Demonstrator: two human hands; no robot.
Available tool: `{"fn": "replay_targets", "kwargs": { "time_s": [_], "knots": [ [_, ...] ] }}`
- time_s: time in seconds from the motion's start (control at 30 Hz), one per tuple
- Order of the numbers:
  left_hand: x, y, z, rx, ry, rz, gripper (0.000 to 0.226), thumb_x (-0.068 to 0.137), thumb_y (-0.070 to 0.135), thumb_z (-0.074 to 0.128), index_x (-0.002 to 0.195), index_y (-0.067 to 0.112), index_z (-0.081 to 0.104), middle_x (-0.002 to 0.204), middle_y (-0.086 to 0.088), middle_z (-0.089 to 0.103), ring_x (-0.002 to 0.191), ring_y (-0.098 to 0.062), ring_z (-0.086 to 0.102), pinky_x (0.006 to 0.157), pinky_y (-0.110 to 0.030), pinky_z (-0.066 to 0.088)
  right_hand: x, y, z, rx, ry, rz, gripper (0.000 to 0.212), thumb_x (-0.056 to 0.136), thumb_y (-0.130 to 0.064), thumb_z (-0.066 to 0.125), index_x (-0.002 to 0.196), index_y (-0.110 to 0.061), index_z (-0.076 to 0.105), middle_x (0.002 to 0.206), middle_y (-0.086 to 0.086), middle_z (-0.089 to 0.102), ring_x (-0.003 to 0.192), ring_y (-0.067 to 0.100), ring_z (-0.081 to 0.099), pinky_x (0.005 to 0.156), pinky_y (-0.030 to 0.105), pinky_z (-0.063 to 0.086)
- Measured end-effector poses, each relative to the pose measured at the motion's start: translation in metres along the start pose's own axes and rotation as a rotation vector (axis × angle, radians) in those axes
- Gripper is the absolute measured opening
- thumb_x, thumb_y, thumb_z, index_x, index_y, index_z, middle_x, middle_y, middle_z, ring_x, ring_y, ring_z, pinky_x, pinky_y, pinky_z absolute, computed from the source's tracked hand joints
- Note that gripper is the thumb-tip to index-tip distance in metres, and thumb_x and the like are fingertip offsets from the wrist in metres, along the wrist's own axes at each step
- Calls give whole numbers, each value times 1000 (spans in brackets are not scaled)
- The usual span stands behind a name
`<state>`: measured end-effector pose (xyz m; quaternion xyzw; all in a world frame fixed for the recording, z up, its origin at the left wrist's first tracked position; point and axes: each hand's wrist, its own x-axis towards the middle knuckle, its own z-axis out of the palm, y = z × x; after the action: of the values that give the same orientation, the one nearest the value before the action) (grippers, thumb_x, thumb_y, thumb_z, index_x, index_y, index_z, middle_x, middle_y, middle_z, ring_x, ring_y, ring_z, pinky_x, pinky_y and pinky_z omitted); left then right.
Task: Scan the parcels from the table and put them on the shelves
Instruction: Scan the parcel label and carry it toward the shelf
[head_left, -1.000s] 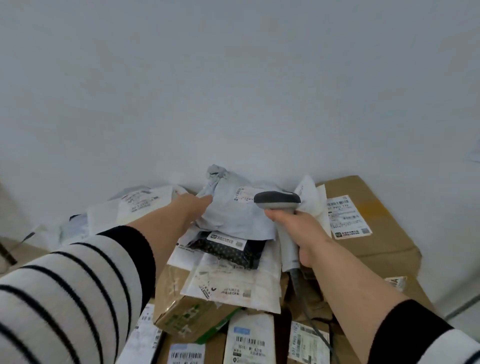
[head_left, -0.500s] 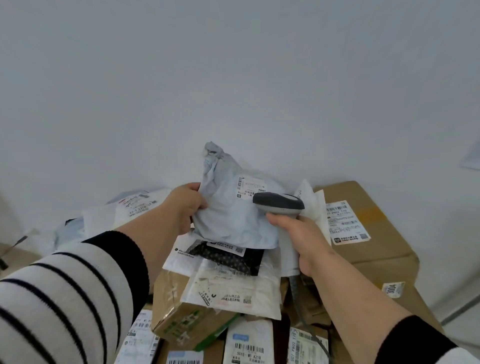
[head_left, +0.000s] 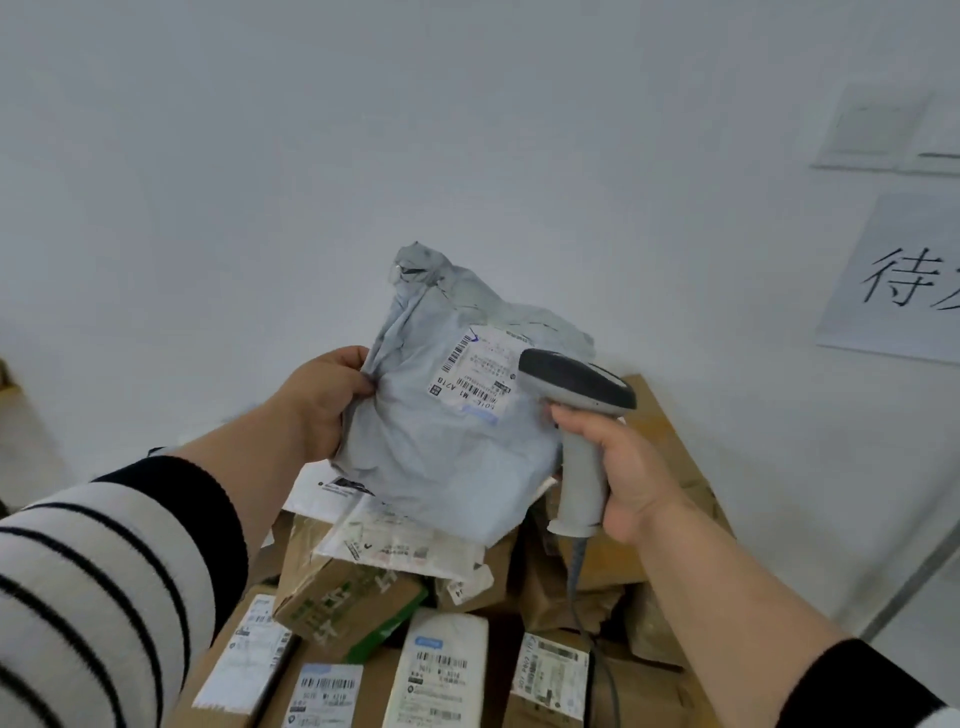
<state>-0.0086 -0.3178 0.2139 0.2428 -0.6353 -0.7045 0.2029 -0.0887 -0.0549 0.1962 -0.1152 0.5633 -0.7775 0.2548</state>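
My left hand grips the left edge of a crumpled grey poly-bag parcel and holds it up above the pile, its white barcode label facing me. My right hand holds the grey handle of a barcode scanner. The scanner's dark head sits just right of the label, almost touching the bag. A cable hangs down from the handle.
Below lies a pile of parcels: a taped carton with green print, white labelled packets, flat brown boxes at the right. A white wall stands close behind, with a paper sign at the right.
My left hand has lifted the grey bag off the pile and raised it toward me. The scanner has come up beside the bag's label.
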Motion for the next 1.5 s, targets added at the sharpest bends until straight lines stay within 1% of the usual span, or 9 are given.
{"fn": "replay_targets", "kwargs": {
  "time_s": [0.27,0.4,0.63,0.77,0.87,1.1,1.23,1.37,1.5],
  "knots": [
    [-25,-13,49,437,86,99,23,94,6,51,110,19,60,104,-9,63,95,-27,58,81,-34,46,-40,-3,-44,36,143,36,16,82,-20,74,97,-14,73,81,2,77,70,17,71,64,30,53],
    [-30,-38,64,636,240,101,71,88,44,67,147,21,35,137,-12,50,127,-35,46,104,-46,42,-45,16,-55,90,373,-15,49,65,-28,87,110,-16,72,104,11,76,96,31,71,88,51,58],
    [-57,-77,80,740,93,-76,60,92,54,56,117,0,57,101,-17,67,86,-31,63,71,-36,50,-57,38,-50,142,605,-54,26,84,-27,77,97,-13,61,91,5,64,76,18,59,67,29,48],
    [-85,-94,90,546,-143,-419,63,89,65,55,103,3,59,80,-11,66,59,-23,62,57,-30,51,-58,60,-39,146,585,-27,21,82,-27,79,89,-19,60,95,3,67,82,18,63,78,34,50],
    [-96,-107,94,423,-278,-532,64,85,65,62,113,8,55,103,-14,69,87,-32,72,74,-39,61,-62,70,-37,129,580,-23,19,82,-22,79,93,-18,63,93,3,70,86,20,66,82,37,53],
    [-107,-121,118,-323,14,-499,25,89,24,73,99,7,58,79,-8,49,68,-21,52,86,-43,53,-68,81,-40,158,596,-9,27,80,-19,80,102,-15,66,107,10,73,97,28,69,93,48,55],
    [-126,-135,126,-317,33,-700,38,86,42,73,89,7,57,66,-3,41,58,-17,41,86,-54,55,-69,81,-43,206,628,-21,29,80,-20,80,104,-14,65,102,8,73,91,26,70,85,42,57],
    [-132,-141,129,-364,-79,-781,72,72,65,76,111,10,53,101,-11,55,90,-29,55,83,-57,48,-74,84,-45,212,600,-27,36,77,-19,82,109,-11,69,102,8,76,96,29,72,92,50,57],
    [-131,-141,130,-507,-48,-664,51,80,48,77,113,18,53,107,-13,65,93,-33,65,98,-49,46,-84,91,-55,165,589,-18,37,75,-19,83,109,-14,70,104,9,75,101,31,70,97,56,53]
  ]
}}
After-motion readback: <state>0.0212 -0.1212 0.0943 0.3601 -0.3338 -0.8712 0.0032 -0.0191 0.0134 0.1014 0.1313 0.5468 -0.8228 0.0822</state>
